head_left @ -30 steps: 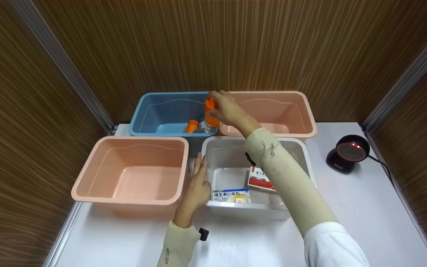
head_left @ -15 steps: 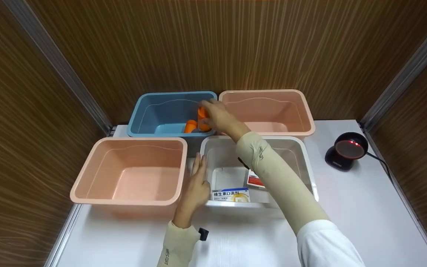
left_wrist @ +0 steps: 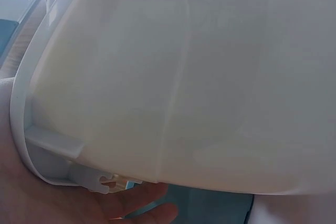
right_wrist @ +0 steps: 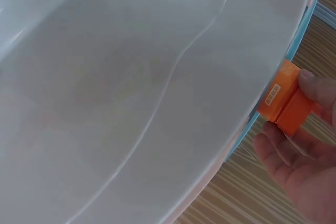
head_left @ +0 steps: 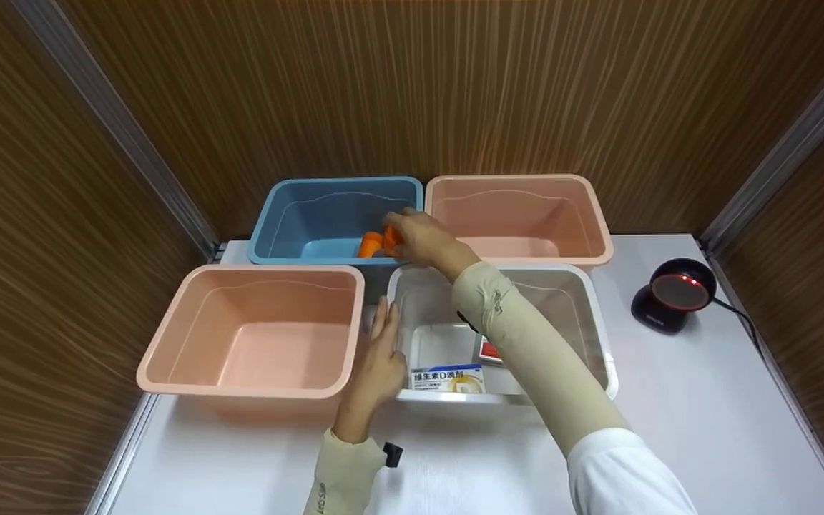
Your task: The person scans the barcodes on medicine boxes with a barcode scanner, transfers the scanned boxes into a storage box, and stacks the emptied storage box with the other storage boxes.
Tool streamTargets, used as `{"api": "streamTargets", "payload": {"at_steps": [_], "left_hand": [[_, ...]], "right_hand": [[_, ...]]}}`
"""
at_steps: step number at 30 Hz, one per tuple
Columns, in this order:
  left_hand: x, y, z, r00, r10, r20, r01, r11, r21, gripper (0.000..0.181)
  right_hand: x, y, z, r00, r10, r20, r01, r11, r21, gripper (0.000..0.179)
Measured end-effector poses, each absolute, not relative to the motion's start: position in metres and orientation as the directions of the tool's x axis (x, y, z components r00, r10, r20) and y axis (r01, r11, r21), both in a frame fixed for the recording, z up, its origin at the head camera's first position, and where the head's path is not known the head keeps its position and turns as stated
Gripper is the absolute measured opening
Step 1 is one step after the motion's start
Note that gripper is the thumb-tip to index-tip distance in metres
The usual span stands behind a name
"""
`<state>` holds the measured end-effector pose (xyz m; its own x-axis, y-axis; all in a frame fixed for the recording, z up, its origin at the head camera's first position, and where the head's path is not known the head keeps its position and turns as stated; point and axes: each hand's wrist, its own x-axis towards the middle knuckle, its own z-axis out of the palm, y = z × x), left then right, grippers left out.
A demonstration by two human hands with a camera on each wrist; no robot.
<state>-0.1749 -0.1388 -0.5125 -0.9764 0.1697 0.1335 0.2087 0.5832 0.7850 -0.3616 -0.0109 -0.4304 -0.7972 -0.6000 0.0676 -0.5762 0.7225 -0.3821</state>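
Orange bottle (right_wrist: 282, 97) w/ small white printed label: down in near R corner of blue bin (head_left: 333, 181), held in R hand (head_left: 423, 238). R hand pinches it btw thumb & fingertips, thumb on one side, fingers curled on the other. 2nd orange bottle (head_left: 370, 244) in same bin, just L of R hand's fingers; what else lies under the fingers, can't tell.

L hand (head_left: 378, 373): fingers straight, index & middle slightly apart, laid along L outer side of grey-white bin (head_left: 501, 399), touching its rim. That bin sits just R of L hand, below R forearm. In it: vit. D drops box (head_left: 446, 379) w/ blue top edge, close to L hand; red-and-white box (head_left: 491, 351), partly hidden by R sleeve (head_left: 526, 340).

Front peach bin (head_left: 280, 347) just L of L hand; back peach bin (head_left: 519, 247) just R of R hand, next to blue bin. Black scanner (head_left: 677, 290) w/ red lights & cable, well R of both hands. All on white table (head_left: 469, 465); wood-grain panel (head_left: 412, 86) beyond R hand.
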Motion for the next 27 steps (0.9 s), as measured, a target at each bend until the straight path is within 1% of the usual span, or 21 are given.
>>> {"api": "streamTargets", "payload": {"at_steps": [6, 10, 15, 19, 22, 24, 27], "left_hand": [[-0.174, -0.139, -0.514, -0.976, 0.166, 0.139, 0.212, 0.589, 0.78, 0.069], [-0.175, -0.137, -0.514, -0.974, 0.177, 0.14, 0.218, 0.586, 0.78, 0.069], [-0.175, -0.135, -0.513, -0.974, 0.177, 0.143, 0.223, 0.621, 0.752, 0.07], [-0.173, -0.136, -0.513, -0.976, 0.167, 0.137, 0.213, 0.633, 0.744, 0.071], [-0.172, -0.136, -0.511, -0.976, 0.166, 0.141, 0.215, 0.627, 0.748, 0.071], [-0.172, -0.136, -0.51, -0.976, 0.165, 0.144, 0.216, 0.623, 0.751, 0.071], [-0.171, -0.135, -0.51, -0.974, 0.168, 0.15, 0.223, 0.621, 0.752, 0.071]], "right_hand": [[-0.36, -0.01, -0.43, -0.798, -0.6, 0.057, -0.573, 0.727, -0.378, 0.05], [-0.363, -0.009, -0.43, -0.814, -0.573, 0.092, -0.559, 0.731, -0.392, 0.049], [-0.369, -0.008, -0.432, -0.847, -0.509, 0.153, -0.528, 0.771, -0.357, 0.049], [-0.371, -0.012, -0.435, -0.847, -0.515, 0.132, -0.527, 0.78, -0.337, 0.05], [-0.373, -0.015, -0.434, -0.852, -0.511, 0.117, -0.519, 0.791, -0.323, 0.044], [-0.375, -0.017, -0.433, -0.863, -0.495, 0.107, -0.501, 0.806, -0.316, 0.037], [-0.378, -0.018, -0.434, -0.875, -0.476, 0.085, -0.478, 0.824, -0.304, 0.033]]}}
